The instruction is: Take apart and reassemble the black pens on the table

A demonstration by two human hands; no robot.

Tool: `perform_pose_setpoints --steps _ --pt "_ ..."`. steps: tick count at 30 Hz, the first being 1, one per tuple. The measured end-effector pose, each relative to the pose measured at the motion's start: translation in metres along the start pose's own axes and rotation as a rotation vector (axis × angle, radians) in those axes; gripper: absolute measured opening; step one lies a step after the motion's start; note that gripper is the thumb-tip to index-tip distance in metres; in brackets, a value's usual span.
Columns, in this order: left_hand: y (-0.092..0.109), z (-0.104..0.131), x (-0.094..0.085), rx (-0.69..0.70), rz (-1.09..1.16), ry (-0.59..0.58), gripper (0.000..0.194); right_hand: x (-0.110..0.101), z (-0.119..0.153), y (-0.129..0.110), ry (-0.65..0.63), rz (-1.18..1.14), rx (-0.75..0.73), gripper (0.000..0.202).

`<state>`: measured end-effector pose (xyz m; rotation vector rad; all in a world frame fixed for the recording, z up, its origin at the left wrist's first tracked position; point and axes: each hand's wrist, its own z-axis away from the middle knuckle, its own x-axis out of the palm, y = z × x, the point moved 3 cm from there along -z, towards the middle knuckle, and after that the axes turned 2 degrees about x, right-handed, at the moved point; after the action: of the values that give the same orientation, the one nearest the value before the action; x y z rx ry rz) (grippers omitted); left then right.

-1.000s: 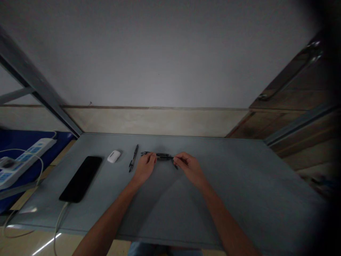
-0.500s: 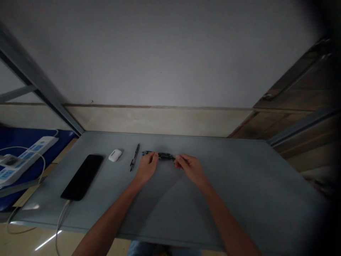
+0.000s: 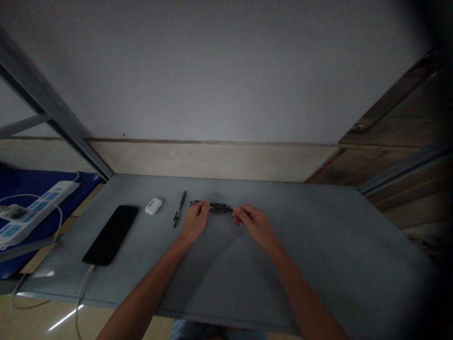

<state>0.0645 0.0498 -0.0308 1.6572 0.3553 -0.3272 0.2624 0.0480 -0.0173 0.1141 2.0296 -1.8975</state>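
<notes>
Both hands have barely moved; near the table's [image 3: 304, 226] far edge, the left hand [image 3: 196, 221] and right hand [image 3: 252, 224] pinch the dark pens [image 3: 218, 208].

Two bare forearms rise from the bottom edge of the frame, slanting inward toward the center. The left hand [image 3: 196, 220] is just left of center, its thumb and fingertips drawn together. The right hand [image 3: 254, 224] is right of center, its thumb and index finger pinched, the other fingers curled under. The hands are near each other but apart, both wrists below the fingers.
</notes>
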Motion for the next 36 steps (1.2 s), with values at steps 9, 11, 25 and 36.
perform_pose_setpoints --steps 9,11,25,36 --pt "-0.0018 0.0013 0.001 -0.054 0.075 0.022 0.039 -0.0013 -0.001 0.0008 0.042 -0.032 -0.017 0.021" --pt "0.0005 0.0009 -0.0009 -0.033 0.019 0.026 0.04 -0.0015 -0.0009 0.0011 0.044 -0.023 -0.011 0.023" --pt "-0.0007 0.0015 0.0007 -0.029 0.001 0.033 0.043 -0.0035 -0.0016 0.0007 0.054 -0.007 -0.014 0.021" --pt "0.0039 0.0025 0.0001 0.017 -0.01 0.003 0.033 -0.005 -0.0015 0.0022 0.044 0.05 -0.004 0.031"
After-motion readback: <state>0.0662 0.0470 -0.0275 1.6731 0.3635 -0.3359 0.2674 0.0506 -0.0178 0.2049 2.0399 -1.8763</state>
